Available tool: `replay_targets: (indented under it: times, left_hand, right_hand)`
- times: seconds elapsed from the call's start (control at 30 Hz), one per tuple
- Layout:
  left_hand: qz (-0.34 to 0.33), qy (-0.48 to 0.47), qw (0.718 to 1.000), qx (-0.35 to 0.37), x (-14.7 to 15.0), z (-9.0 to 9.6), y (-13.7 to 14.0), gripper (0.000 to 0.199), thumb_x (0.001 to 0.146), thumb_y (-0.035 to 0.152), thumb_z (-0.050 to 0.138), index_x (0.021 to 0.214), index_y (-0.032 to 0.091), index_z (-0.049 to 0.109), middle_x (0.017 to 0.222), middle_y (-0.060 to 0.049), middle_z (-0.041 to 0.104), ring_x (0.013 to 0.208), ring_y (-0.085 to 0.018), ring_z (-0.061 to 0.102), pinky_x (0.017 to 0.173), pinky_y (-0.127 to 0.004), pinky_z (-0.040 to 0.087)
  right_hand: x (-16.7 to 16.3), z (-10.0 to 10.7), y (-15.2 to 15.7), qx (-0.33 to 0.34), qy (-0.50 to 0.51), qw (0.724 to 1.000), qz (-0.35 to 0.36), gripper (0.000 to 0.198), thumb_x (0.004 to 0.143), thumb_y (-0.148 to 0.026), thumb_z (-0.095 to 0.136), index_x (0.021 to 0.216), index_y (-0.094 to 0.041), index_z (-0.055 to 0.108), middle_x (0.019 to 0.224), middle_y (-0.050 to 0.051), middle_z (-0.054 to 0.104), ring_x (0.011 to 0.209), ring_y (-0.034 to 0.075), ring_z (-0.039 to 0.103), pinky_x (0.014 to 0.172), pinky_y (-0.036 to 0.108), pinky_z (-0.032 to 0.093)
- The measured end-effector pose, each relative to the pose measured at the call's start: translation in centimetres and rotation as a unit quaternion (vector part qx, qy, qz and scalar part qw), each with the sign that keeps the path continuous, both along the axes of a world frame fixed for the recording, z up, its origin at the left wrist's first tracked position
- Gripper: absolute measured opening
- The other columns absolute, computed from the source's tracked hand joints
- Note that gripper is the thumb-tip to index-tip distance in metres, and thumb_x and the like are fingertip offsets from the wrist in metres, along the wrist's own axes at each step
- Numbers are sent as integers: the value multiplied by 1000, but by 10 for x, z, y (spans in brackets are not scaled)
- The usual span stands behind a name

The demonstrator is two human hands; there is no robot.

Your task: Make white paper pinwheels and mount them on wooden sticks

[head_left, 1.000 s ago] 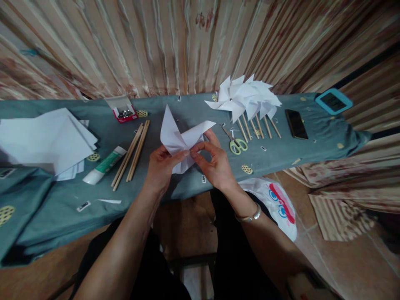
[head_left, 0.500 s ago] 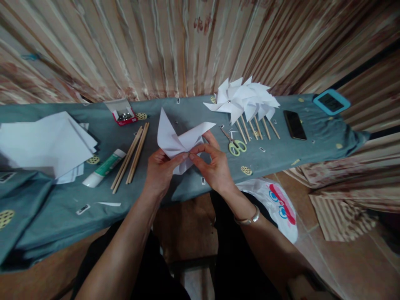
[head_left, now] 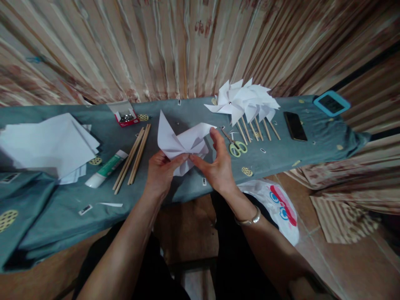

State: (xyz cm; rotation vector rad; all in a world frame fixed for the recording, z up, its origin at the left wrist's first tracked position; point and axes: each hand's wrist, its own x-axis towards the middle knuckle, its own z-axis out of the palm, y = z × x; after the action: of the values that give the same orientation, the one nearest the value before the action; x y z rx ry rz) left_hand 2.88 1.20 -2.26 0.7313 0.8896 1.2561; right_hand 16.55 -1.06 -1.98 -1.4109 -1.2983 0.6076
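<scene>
- We have the paper pinwheel (head_left: 187, 145) in both hands, above the middle of the tablecloth (head_left: 265, 160), between the wooden sticks (head_left: 130, 160) and scissors (head_left: 238, 148). Can't tell whether it touches the cloth.
- Left hand (head_left: 158, 173): gripping the pinwheel, thumb at its centre, fingers behind.
- Right hand (head_left: 221, 166): spread, thumb tip at the centre, index finger up at the right blade's tip.
- Step, our read: gathering blade tips into the centre. Next move calls for a firm pinch there while the right index finger controls that loose tip.
- Beyond: assembled pinwheels (head_left: 233, 98) right, glue tube (head_left: 106, 168) left, paper stack (head_left: 56, 143) farther left.
- Hidden: left fingers behind paper; centre layers under our thumbs.
- Hard to read: contents of the red box (head_left: 126, 121), shiny but small; clock display (head_left: 331, 103) blurred. Paper stack nearly meets the left picture edge.
</scene>
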Motion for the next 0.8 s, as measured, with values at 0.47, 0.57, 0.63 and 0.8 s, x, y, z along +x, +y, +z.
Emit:
replay_targets:
  times: [0.47,0.57,0.63,0.8]
  left_hand:
    - [-3,1,1000,-18,0,5,-3,32,49,24,90,76,16,75,72,-2,74,68,-16,67,72,-29,51]
    - [1,6,1000,-18,0,2,-3,32,49,23,90,76,15,74,73,-3,74,68,-17,67,72,-29,50]
    - [1,7,1000,-18,0,1,-2,34,49,23,90,77,14,74,73,-3,74,68,-17,66,71,-29,50]
    - [11,7,1000,-15,0,-1,-2,34,48,23,89,77,15,74,75,-3,74,68,-16,66,71,-29,51]
  right_hand:
    - [0,-7,-1,-35,98,993,55,78,73,-33,76,139,-26,36,114,6,69,100,24,70,92,43,58]
    - [-1,-5,-2,-20,50,997,47,74,75,-31,74,139,-26,38,123,8,65,111,24,65,98,44,54]
    - [-1,-2,-3,0,0,1000,24,71,74,-30,74,137,-24,41,132,11,59,122,26,58,106,48,48]
    - [-2,5,-5,29,-90,995,-9,64,73,-24,73,131,-27,47,151,10,39,141,29,36,117,53,32]
